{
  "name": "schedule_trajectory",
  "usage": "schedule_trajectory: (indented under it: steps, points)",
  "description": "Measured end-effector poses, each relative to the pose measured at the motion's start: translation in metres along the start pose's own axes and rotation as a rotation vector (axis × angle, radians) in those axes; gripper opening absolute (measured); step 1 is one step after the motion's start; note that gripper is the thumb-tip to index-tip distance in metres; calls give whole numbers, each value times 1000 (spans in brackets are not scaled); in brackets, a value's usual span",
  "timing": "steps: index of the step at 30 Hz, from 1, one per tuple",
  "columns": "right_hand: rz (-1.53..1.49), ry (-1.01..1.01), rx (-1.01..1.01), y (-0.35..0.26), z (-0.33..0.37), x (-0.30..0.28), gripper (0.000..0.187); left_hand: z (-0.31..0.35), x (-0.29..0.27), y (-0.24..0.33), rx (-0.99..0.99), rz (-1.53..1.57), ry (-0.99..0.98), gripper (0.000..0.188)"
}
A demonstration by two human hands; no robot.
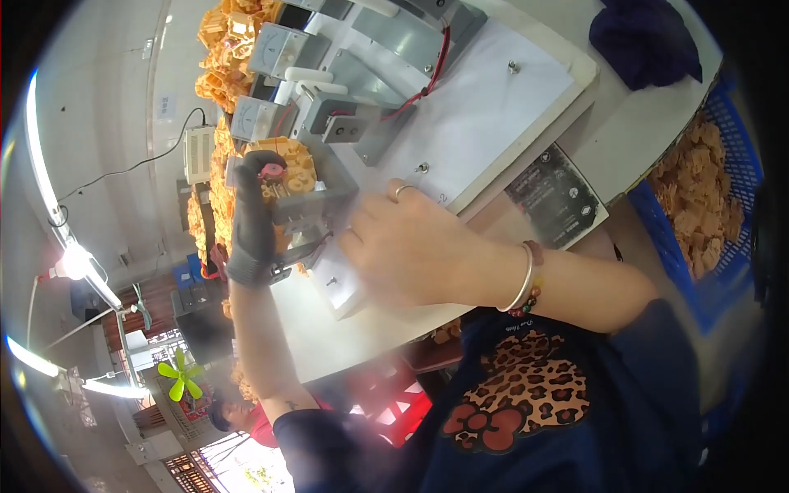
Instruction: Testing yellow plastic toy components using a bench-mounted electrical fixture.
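My left hand (256,218), in a dark grey glove, is raised beside a grey metal fixture (335,185). Its fingers are curled around something small, with a pinkish-red bit (271,171) showing; I cannot make out the kind. My bare right hand (403,242) wears a ring and is slightly blurred. Its fingers are bent inward at the near side of the fixture, next to a dark metal lever (302,251). What those fingertips hold, if anything, is hidden. Behind the left hand lie several orange-yellow plastic parts (296,160).
Grey meters (275,51) and toggle-handled fixtures (329,111) with red wires stand on a white board with bolts (485,107). Orange parts are heaped behind (230,49). A blue basket (740,156) of orange pieces is at right, near a dark cloth (645,41). Another person (246,415) is in the background.
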State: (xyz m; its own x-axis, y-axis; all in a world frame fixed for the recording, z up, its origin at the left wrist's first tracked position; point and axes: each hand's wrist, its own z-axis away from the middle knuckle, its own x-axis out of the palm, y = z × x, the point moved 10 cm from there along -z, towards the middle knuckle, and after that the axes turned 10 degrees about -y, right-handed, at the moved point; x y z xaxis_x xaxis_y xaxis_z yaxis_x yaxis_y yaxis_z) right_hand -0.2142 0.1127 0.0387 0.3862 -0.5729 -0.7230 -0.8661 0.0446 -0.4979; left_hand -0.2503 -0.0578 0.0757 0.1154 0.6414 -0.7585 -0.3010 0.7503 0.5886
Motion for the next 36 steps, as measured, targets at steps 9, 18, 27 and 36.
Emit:
schedule_trajectory:
  steps: [9,18,27,36]
  points:
    - [34,65,3,1,2,-3,17,4,1,0,-92,147,153,85]
    - [-159,86,60,11,1,-19,26,6,-5,22,-89,12,-78,70]
    - [-803,146,-81,17,-20,-24,49,-1,7,7,1,142,-56,56]
    - [-715,111,-7,15,-17,-28,51,24,-116,94,337,179,443,36]
